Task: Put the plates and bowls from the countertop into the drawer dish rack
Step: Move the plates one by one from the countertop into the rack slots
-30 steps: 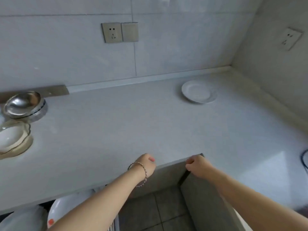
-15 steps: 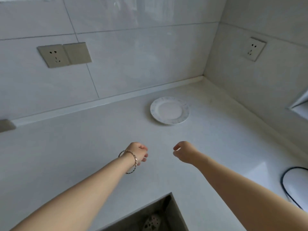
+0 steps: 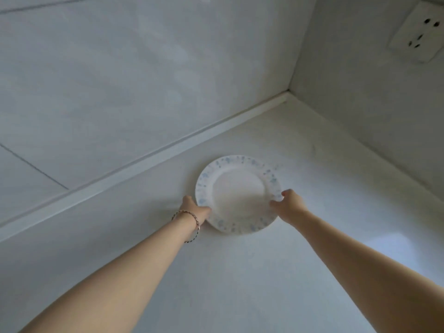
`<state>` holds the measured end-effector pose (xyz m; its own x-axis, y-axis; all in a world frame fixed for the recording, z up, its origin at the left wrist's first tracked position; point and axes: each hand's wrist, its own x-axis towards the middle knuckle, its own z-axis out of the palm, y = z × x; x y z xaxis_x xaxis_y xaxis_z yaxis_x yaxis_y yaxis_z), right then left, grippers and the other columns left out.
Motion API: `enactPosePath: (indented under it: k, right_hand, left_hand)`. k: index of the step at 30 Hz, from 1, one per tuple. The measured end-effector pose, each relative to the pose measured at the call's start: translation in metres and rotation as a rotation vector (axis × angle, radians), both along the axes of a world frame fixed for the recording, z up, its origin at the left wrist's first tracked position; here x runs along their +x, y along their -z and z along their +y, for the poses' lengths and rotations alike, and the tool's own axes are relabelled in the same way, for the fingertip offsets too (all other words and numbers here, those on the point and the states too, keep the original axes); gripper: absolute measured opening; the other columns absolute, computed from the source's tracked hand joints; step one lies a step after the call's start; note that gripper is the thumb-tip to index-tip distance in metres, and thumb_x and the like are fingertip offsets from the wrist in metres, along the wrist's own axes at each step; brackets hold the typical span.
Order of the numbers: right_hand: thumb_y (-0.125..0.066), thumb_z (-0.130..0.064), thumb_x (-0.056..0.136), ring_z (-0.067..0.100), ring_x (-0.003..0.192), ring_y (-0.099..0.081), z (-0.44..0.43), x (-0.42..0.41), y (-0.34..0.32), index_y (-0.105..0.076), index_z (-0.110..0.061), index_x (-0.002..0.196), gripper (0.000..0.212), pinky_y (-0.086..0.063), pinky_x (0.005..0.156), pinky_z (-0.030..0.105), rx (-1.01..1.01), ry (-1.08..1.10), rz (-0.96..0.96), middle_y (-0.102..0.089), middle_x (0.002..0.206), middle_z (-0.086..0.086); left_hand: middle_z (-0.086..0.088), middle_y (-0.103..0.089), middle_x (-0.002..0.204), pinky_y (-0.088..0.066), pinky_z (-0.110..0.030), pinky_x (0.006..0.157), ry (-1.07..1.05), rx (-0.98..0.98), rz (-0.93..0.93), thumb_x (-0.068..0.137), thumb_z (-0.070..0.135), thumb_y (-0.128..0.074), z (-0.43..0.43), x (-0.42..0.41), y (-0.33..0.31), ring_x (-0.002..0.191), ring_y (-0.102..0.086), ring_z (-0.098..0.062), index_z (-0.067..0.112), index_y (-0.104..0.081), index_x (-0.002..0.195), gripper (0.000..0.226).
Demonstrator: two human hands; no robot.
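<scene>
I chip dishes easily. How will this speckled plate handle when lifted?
Likely rigid and breakable: the plate looks like glazed ceramic. Its smooth rim may be slippery; the left hand and right hand gripping opposite edges help. Broad and shallow, it shouldn't roll.

Corner of a home kitchen, a white stone-like table meeting large pale glossy wall tiles, a raised white edge strip along the joint, a five-hole wall socket on the right wall, a white plate with a blue speckled rim.
</scene>
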<state>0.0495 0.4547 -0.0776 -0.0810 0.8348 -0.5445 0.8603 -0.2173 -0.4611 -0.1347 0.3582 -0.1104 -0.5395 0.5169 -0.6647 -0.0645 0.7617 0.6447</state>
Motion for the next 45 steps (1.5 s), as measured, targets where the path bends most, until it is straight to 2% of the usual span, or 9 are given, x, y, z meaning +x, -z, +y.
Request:
enactPosePath:
  k: [5, 9, 15, 19, 23, 25, 37, 42, 45]
  right_hand:
    - [-0.055, -0.018, 0.087, 0.039, 0.121, -0.049, 0.023, -0.010, 0.024, -0.041, 0.001, 0.132, 0.052, -0.041, 0.102, 0.037, -0.017, 0.159, -0.020, -0.039, 0.138, 0.022]
    - [-0.055, -0.008, 0.087, 0.037, 0.115, -0.056, 0.022, -0.011, 0.036, -0.054, 0.005, 0.121, 0.037, -0.047, 0.101, 0.044, -0.126, 0.201, 0.106, -0.060, 0.117, 0.019]
    - [-0.057, 0.006, 0.080, 0.026, 0.078, -0.059, -0.028, 0.018, 0.033, -0.062, 0.010, 0.105, 0.026, -0.053, 0.077, 0.042, -0.136, 0.312, 0.268, -0.061, 0.083, 0.015]
    - [-0.058, 0.006, 0.077, 0.023, 0.072, -0.054, -0.073, 0.048, 0.010, -0.063, -0.001, 0.091, 0.016, -0.044, 0.064, 0.030, -0.105, 0.247, 0.306, -0.058, 0.074, 0.012]
    - [-0.059, 0.005, 0.076, 0.022, 0.070, -0.053, -0.116, 0.076, -0.027, -0.065, 0.001, 0.095, 0.020, -0.039, 0.050, 0.026, -0.037, 0.096, 0.329, -0.058, 0.078, 0.012]
    - [-0.059, 0.004, 0.076, 0.022, 0.074, -0.054, -0.138, 0.087, -0.045, -0.065, 0.004, 0.099, 0.024, -0.044, 0.054, 0.029, -0.005, 0.008, 0.341, -0.059, 0.082, 0.013]
    - [-0.062, 0.002, 0.076, 0.025, 0.080, -0.059, -0.348, 0.121, -0.095, -0.067, 0.003, 0.100, 0.024, -0.053, 0.090, 0.047, -0.038, -0.412, 0.378, -0.062, 0.084, 0.013]
    - [-0.062, 0.002, 0.080, 0.024, 0.072, -0.059, -0.450, 0.113, -0.089, -0.065, 0.004, 0.103, 0.023, -0.057, 0.073, 0.026, -0.117, -0.562, 0.356, -0.062, 0.087, 0.013]
    - [-0.063, 0.000, 0.079, 0.028, 0.082, -0.062, -0.519, 0.101, -0.086, -0.065, 0.003, 0.105, 0.026, -0.055, 0.088, 0.043, -0.136, -0.641, 0.323, -0.063, 0.088, 0.013]
  left_hand:
    - [-0.017, -0.063, 0.106, -0.053, -0.041, 0.085, -0.060, 0.002, 0.024, 0.077, -0.005, -0.055, 0.022, -0.011, 0.025, 0.095, -0.063, -0.030, 0.003, -0.052, 0.115, 0.039]
    - [-0.019, -0.061, 0.112, -0.051, -0.047, 0.094, -0.096, 0.039, -0.013, 0.079, -0.012, -0.054, 0.021, -0.011, 0.026, 0.099, -0.060, -0.029, 0.003, -0.051, 0.118, 0.042]
    - [-0.015, -0.061, 0.101, -0.052, -0.048, 0.089, -0.122, 0.003, -0.072, 0.079, -0.018, -0.049, -0.026, 0.011, 0.003, 0.094, -0.060, -0.030, -0.001, -0.055, 0.113, 0.039]
    - [-0.011, -0.056, 0.089, -0.051, -0.051, 0.085, -0.197, 0.059, -0.188, 0.081, -0.022, -0.047, -0.085, 0.040, -0.025, 0.091, -0.055, -0.032, 0.009, -0.049, 0.079, 0.031]
    - [-0.022, -0.057, 0.115, -0.057, -0.039, 0.052, -0.286, 0.160, -0.170, 0.079, -0.020, -0.054, -0.154, 0.077, -0.052, 0.090, -0.058, -0.036, 0.010, -0.042, 0.103, 0.040]
    - [-0.026, -0.056, 0.123, -0.055, -0.034, 0.043, -0.360, 0.221, -0.157, 0.078, -0.020, -0.055, -0.191, 0.099, -0.065, 0.088, -0.058, -0.036, 0.009, -0.043, 0.112, 0.047]
    - [-0.016, -0.058, 0.109, -0.054, -0.038, 0.072, -0.701, 0.283, -0.022, 0.078, -0.015, -0.060, -0.462, 0.206, -0.131, 0.093, -0.061, -0.034, 0.004, -0.046, 0.122, 0.050]
    - [-0.019, -0.060, 0.114, -0.056, -0.042, 0.075, -0.810, 0.240, -0.018, 0.078, -0.013, -0.060, -0.577, 0.219, -0.121, 0.101, -0.062, -0.036, 0.006, -0.047, 0.115, 0.044]
    - [-0.018, -0.061, 0.116, -0.057, -0.041, 0.068, -0.900, 0.220, -0.056, 0.077, -0.013, -0.060, -0.648, 0.221, -0.108, 0.099, -0.063, -0.036, 0.003, -0.049, 0.115, 0.042]
